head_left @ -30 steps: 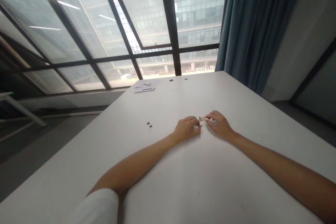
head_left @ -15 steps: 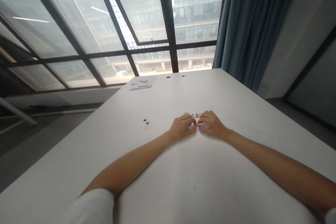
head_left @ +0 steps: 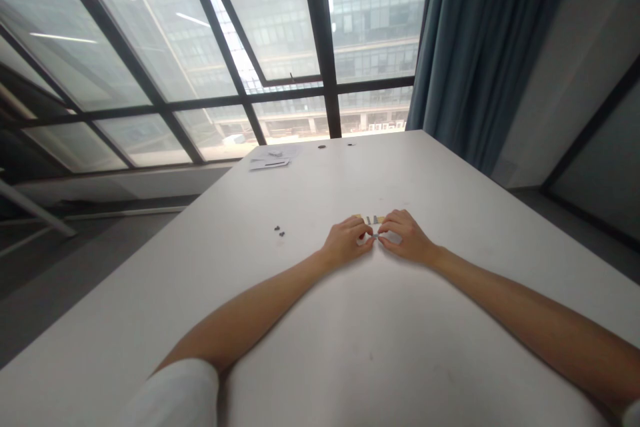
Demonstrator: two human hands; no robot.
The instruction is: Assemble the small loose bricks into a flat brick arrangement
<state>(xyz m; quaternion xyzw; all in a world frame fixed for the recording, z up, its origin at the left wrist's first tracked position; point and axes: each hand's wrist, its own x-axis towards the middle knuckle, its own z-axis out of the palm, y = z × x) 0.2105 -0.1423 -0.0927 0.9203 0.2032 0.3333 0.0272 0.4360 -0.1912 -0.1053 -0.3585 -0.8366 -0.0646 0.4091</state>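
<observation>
Close together over the white table [head_left: 320, 307], my left hand [head_left: 347, 240] and my right hand [head_left: 406, 238] are both closed in a pinch. Between their fingertips is a small grey piece [head_left: 375, 235], too small to name. Just beyond the fingers lies a flat strip with yellow ends and grey bands [head_left: 373, 219], partly hidden by both hands. To the left of my left hand, two small dark pieces [head_left: 279, 231] rest on the table.
Papers [head_left: 269, 160] with a dark, thin item on them lie at the far left of the table. A dark round spot [head_left: 321, 147] and a small dark object [head_left: 351, 144] are near the far edge. Windows and a blue curtain [head_left: 465, 60] stand behind.
The hands stay in nearly the same place, with the fingertips slightly further apart. More of the small grey piece shows between them. The view has shifted very slightly.
</observation>
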